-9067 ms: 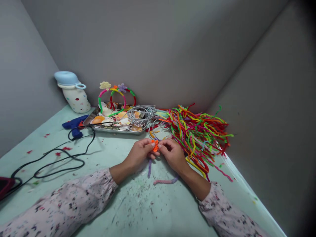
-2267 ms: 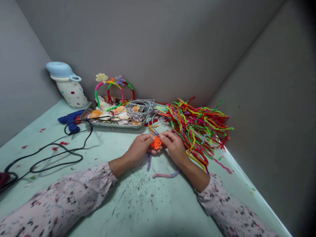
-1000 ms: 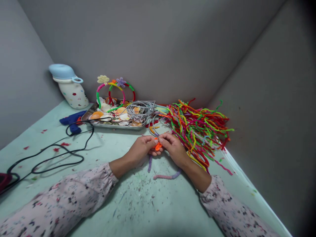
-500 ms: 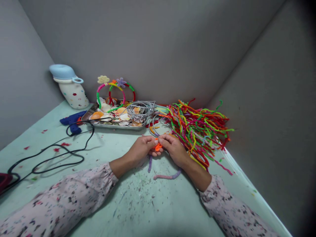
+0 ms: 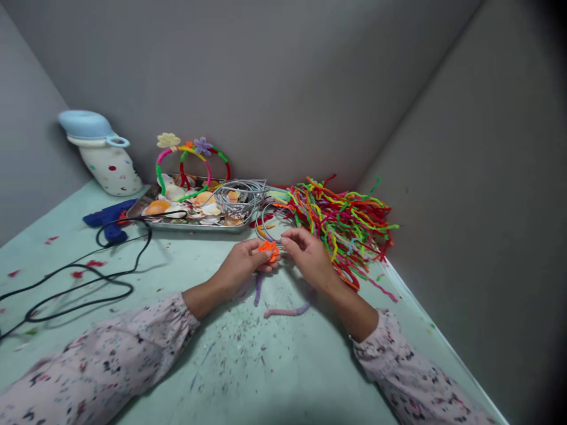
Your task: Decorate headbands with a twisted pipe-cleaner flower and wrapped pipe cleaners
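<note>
My left hand (image 5: 241,265) pinches a small orange pipe-cleaner flower (image 5: 268,248) between thumb and fingers, just above the pale green table (image 5: 248,366). My right hand (image 5: 308,257) sits right beside it with curled fingers, its fingertips at the flower's right edge. A purple pipe cleaner (image 5: 257,288) hangs down from below the flower. A pink-and-purple pipe cleaner (image 5: 287,310) lies on the table under my right wrist.
A heap of coloured pipe cleaners (image 5: 341,221) lies at the right. A metal tray (image 5: 186,221) holds shells, grey wire hoops (image 5: 239,198) and decorated headbands (image 5: 190,162). A blue glue gun (image 5: 108,217), its black cord (image 5: 88,277) and a spotted jug (image 5: 104,156) stand left.
The view has shifted, so everything sits a little further left. My hands stay together on the orange flower, which now shows more fully in my left fingers.
</note>
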### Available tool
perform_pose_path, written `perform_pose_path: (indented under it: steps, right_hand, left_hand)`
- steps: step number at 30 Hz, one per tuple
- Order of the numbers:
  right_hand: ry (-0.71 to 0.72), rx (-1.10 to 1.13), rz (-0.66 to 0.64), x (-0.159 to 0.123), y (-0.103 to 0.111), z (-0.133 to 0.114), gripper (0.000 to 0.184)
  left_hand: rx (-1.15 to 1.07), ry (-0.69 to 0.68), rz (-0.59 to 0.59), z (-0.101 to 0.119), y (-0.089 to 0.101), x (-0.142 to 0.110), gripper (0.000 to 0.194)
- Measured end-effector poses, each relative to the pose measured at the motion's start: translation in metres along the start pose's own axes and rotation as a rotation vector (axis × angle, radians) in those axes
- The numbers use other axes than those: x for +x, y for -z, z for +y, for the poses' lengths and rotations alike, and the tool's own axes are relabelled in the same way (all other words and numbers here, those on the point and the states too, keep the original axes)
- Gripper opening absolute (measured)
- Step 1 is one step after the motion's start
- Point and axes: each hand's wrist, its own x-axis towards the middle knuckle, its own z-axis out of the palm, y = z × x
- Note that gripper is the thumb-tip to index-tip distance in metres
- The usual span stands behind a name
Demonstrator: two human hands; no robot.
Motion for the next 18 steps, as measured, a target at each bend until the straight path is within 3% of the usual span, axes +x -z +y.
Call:
perform_pose_path:
  steps: [2, 4, 6, 9, 11, 13, 18]
  right_hand:
    - [0.036, -0.224, 0.029, -0.001, 0.023, -0.009, 0.018]
    - [0.03, -0.559, -0.024, -0.004, 0.056, -0.015, 0.019]
    - [-0.082, -0.886, -0.109, -0.009, 0.096, -0.014, 0.02]
    - [-0.36, -1.253, -0.152, -0.022, 0.15, 0.0, 0.023]
    - [-0.524, -1.351, -0.159, -0.034, 0.176, 0.012, 0.022]
    - [-0.595, -1.366, -0.145, -0.045, 0.189, 0.024, 0.022]
    - [-0.578, -1.302, -0.104, -0.058, 0.193, 0.039, 0.02]
  left_hand:
    - [0.001, 0.017, 0.018, -0.001, 0.0, 0.0, 0.024]
    - [0.007, 0.028, 0.023, -0.002, -0.001, 0.0, 0.024]
    - [0.02, 0.029, 0.024, -0.001, -0.001, -0.001, 0.023]
    - [0.037, 0.025, 0.027, 0.001, -0.003, -0.002, 0.022]
    - [0.045, 0.022, 0.024, 0.002, -0.004, -0.002, 0.022]
    - [0.052, 0.021, 0.018, 0.002, -0.004, -0.002, 0.022]
    - [0.048, 0.016, 0.02, 0.0, -0.003, -0.001, 0.02]
